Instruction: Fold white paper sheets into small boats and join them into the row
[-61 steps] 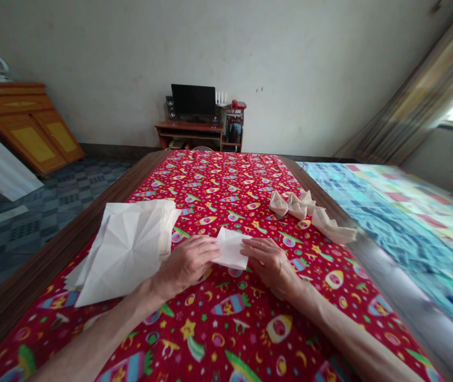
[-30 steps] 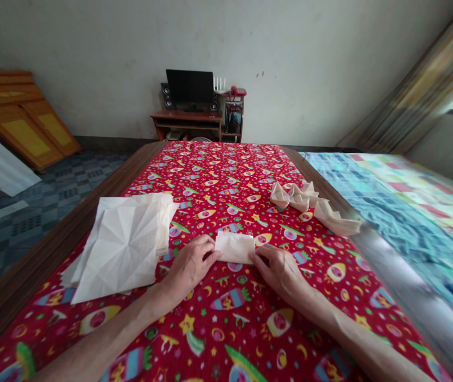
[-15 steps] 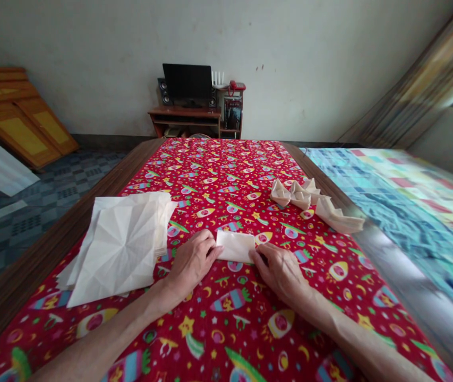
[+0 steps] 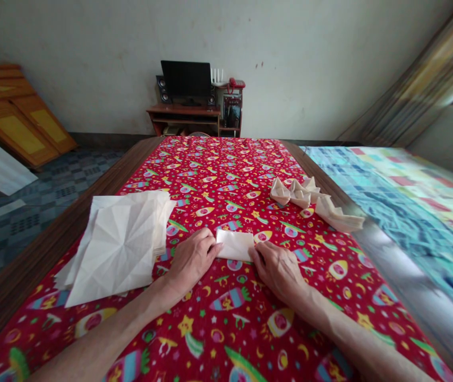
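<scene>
A small white sheet of paper (image 4: 234,245), folded to a rectangle, lies on the red patterned tablecloth (image 4: 230,329) in front of me. My left hand (image 4: 195,258) pinches its left end between thumb and curled fingers. At the opposite end, my right hand (image 4: 279,267) grips the near right corner the same way, knuckles up. Left of my left hand rests a stack of creased white paper sheets (image 4: 118,244), the top one marked with radiating folds. Beyond my right hand stand several folded paper boats (image 4: 300,194), and a nested group of paper boats (image 4: 338,215) lies closest to the table's right edge.
Dark wooden table borders (image 4: 23,265) run along both sides of the cloth. A bed with a blue checked cover (image 4: 377,212) adjoins the right side. At the far wall is a desk with a monitor (image 4: 186,79). A wooden cabinet (image 4: 23,116) stands at left.
Two seconds ago the paper was a squarer piece with my fingers over its sides; it became a narrow rectangle by one second ago. Since then my hands hold its ends nearly still. My view tilted slightly downward.
</scene>
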Demonstrator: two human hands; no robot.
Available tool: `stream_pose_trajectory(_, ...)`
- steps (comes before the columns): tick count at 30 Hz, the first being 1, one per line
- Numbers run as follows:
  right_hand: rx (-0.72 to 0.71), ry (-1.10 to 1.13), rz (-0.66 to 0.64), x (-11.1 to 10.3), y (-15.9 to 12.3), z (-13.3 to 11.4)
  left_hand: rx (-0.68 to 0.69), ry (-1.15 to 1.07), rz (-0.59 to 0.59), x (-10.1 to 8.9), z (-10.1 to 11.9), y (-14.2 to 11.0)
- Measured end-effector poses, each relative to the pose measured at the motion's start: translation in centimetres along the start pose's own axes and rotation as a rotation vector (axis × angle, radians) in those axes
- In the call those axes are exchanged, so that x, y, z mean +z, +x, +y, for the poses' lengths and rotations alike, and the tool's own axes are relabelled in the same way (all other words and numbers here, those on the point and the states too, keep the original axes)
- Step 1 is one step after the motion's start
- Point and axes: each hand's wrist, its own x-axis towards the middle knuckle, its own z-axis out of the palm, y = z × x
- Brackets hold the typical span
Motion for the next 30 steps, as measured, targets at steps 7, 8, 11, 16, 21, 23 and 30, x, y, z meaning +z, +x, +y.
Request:
stream_pose_trajectory(7,0.02,-0.024,-0.071,-0.3,0.5,-0.1,0.018,0.038,-0.008,-0.3,0.3,-0.1)
stream_pose_trajectory(8,0.023,-0.029,-0.078,-0.3,0.5,-0.1,0.019,0.042,-0.01,-0.3,0.3,-0.1)
stream_pose_trajectory(11,0.037,-0.051,-0.095,-0.4,0.6,-0.1,0.016,0.042,-0.012,-0.3,0.3,-0.1)
stream_pose_trajectory(16,0.052,-0.096,-0.114,-0.2,0.7,-0.1,0.009,0.062,-0.016,-0.4,0.4,0.0)
stream_pose_trajectory(21,0.056,-0.15,-0.155,-0.1,1.1,-0.2,-0.001,0.089,-0.022,-0.4,0.5,0.0)
stream_pose_trajectory(23,0.061,-0.165,-0.179,-0.2,1.2,-0.2,-0.003,0.091,-0.024,-0.4,0.5,0.0)
stream_pose_trajectory(30,0.04,-0.177,-0.183,-0.4,1.4,-0.2,0.003,0.076,-0.024,-0.3,0.3,0.1)
